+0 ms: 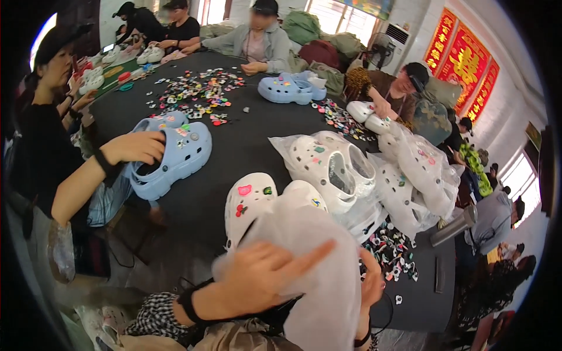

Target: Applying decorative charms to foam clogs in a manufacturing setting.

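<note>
Here's the left hand [254,279], blurred, forefinger stretched across a translucent white bag [325,292], other fingers loosely curled; whether they pinch it, I can't tell. The right hand [370,278] bends at the bag's right edge, grip partly hidden. The bag partly covers white clogs [252,202] at the black table [241,146].

Black-white checked sleeve [155,317], black left wristband [187,303]
</note>
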Available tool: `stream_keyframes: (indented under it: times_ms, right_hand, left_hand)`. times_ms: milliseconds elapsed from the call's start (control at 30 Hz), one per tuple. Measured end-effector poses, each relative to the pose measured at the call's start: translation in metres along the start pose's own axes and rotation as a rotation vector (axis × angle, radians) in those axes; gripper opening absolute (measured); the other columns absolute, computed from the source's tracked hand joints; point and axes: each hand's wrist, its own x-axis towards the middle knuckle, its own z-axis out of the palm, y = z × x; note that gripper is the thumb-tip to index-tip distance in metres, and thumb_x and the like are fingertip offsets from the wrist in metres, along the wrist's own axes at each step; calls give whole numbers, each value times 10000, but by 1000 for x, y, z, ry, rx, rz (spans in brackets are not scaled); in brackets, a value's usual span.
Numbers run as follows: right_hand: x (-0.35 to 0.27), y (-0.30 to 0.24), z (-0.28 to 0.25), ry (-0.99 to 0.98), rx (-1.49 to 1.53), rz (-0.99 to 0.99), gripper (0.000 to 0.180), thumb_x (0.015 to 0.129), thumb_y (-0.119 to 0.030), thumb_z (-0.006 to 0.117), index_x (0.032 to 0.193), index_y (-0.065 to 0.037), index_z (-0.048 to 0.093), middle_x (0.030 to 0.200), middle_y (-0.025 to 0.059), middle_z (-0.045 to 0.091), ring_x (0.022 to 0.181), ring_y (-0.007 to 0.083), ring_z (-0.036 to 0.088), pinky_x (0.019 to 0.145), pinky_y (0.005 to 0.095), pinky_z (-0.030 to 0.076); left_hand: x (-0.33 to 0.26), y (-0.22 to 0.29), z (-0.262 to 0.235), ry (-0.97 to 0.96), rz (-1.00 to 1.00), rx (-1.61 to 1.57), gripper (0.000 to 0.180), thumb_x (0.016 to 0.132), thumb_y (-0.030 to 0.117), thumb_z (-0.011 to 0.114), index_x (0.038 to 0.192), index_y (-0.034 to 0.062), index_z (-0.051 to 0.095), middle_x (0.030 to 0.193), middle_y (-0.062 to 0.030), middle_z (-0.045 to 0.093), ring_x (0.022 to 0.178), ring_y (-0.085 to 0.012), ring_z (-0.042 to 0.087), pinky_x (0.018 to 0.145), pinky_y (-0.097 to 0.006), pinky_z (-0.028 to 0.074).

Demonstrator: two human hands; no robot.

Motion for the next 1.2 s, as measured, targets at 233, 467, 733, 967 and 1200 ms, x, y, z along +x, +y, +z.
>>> stream_keyframes:
  times_ms: [233,467,733,967,1200]
  right_hand:
    - [15,9,-25,-60,-507,-399,335,907,-55,649,1239,-69,605,1180,146,599,1243,304,508,1074,469,419]
    - [33,-10,-26,163,-310,-242,359,703,-59,751,1049,-113,670,1003,143,628,954,276,609,821,379,495]
    - [78,-52,-20,-202,-231,-241,331,631,-177,825,901,-105,647,926,109,614,840,228,597,741,331,474]
    - [110,-33,66,-740,-172,-432,415,691,55,641,1089,-62,632,1079,97,636,998,311,648,772,388,557]
    - [88,-15,70,-917,-582,-722,210,777,-149,633,969,-64,641,989,72,617,1035,249,605,787,367,493]
  left_hand:
    - [-3,28,66,119,-101,-838,715,813,-76,564,1492,-1,354,1093,-234,611,987,-431,616,831,-453,500]
    - [-2,28,39,180,205,-733,739,876,-22,599,1539,-22,273,1275,-242,560,1119,-400,592,953,-438,487]
    - [-46,-26,21,343,-282,54,412,790,73,728,1198,74,673,1405,-202,502,1307,-441,450,1045,-542,398]
    - [-66,-47,42,158,-430,80,609,778,199,765,1337,36,587,1568,-269,287,1446,-491,244,1149,-615,221]
    - [-70,-47,36,194,-446,-245,639,833,82,609,1415,-104,423,1575,-323,244,1442,-537,255,1165,-546,300]
